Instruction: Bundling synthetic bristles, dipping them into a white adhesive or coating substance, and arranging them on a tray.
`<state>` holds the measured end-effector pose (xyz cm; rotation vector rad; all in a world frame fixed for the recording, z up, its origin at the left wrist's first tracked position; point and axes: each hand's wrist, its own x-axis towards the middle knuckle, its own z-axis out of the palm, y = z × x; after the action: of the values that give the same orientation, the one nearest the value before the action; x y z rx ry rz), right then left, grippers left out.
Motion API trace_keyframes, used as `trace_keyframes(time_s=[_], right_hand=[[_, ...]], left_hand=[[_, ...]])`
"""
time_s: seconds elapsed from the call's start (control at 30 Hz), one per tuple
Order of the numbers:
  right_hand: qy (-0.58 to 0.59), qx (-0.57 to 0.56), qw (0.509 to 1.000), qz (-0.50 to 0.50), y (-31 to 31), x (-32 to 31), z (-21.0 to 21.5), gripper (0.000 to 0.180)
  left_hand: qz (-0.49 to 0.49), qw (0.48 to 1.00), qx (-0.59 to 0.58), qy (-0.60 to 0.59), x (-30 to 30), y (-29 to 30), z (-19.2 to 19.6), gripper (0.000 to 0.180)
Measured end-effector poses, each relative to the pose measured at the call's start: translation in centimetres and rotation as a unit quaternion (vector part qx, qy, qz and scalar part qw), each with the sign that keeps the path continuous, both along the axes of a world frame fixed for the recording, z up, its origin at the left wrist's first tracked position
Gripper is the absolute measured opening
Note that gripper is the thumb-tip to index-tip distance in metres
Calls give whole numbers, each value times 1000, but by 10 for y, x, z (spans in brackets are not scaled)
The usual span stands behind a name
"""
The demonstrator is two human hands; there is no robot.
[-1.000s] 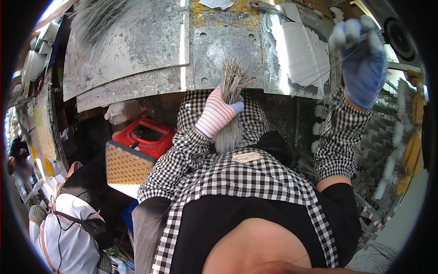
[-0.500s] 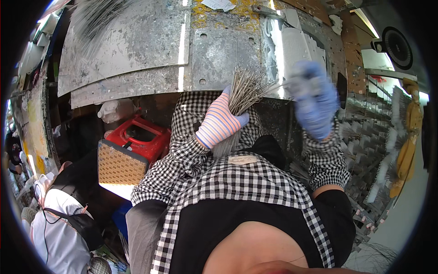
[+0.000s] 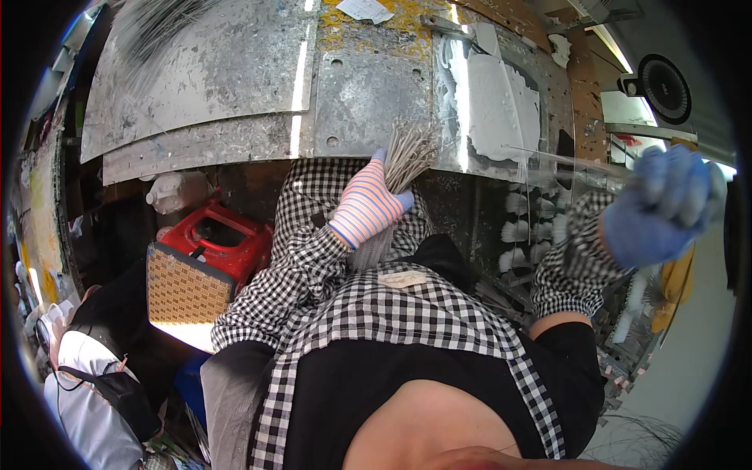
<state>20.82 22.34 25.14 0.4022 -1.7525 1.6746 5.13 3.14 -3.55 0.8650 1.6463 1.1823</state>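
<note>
The right hand (image 3: 666, 205), in a blue glove, has just swung from beside the wire tips out to the far right, below the round black fan (image 3: 664, 88). Its fingers are curled in, seemingly pinching the ends of a few thin strands (image 3: 560, 160) that trail leftward past the bench edge (blur hides just how many, and the exact grip).

The left hand (image 3: 366, 200), in a striped glove, stays wrapped around the bundle of grey wires (image 3: 411, 155), its fingers pressed together about the middle. The bundle leans upright between the metal-topped workbench (image 3: 368, 98) and the checked apron (image 3: 392, 313), tips fanning over the bench's front edge, lower ends hanging above the lap.

The trailing strands' inner end now shows well apart from those tips, so they appear to be drawn clear. For the work in hand, that suggests one pull is done, with the left hand serving as the steady holder and most of the wires yet to be drawn.
</note>
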Motion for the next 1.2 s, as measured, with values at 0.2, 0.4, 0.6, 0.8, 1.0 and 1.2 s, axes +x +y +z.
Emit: trace_keyframes(time_s=[0.2,0.4,0.6,0.8,1.0,1.2], right_hand=[[-315,210,886,-267,-17,-56,-45,14],[-412,406,808,-114,-12,-58,-95,20],[-459,387,799,-38,-10,-64,-76,19],[-436,364,822,36,-12,-54,-87,16],[-131,-78,986,-62,44,-45,-45,23],[17,-51,923,-380,32,-51,-3,26]], left_hand=[[21,998,54,-3,6,-22,43,85],[-21,998,60,1,3,-17,50,76],[-34,995,88,-20,7,-14,43,74],[-42,992,106,-58,6,-12,48,75],[-35,994,103,-3,2,-15,47,74],[-57,966,134,-212,-34,-19,29,46]])
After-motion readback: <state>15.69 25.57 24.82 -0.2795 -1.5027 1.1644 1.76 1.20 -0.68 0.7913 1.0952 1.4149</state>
